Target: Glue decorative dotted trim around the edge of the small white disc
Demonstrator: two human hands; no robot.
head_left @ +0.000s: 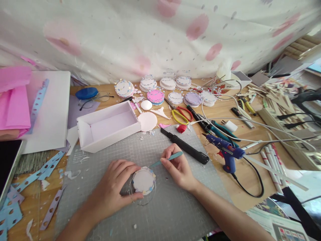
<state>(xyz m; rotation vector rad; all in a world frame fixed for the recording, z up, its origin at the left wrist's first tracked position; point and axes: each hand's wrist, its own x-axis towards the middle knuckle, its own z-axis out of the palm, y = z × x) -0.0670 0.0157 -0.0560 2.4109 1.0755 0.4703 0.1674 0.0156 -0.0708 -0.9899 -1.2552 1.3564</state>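
Note:
My left hand holds a small round white disc by its left edge, thumb below and fingers above. Small blue and yellow bits line the disc's rim, and thin clear wire loops hang around it. In my right hand, closed in a pinch, is a pair of teal tweezers. Their tip points down to the left, close to the disc's upper edge; whether it touches cannot be seen. Both hands are above a grey cutting mat.
A white open box stands behind my left hand. Beyond my right hand lie a black utility knife and a blue glue gun with its cable. Several decorated disc stacks, scissors and white cables sit farther back. Blue paper strips lie left.

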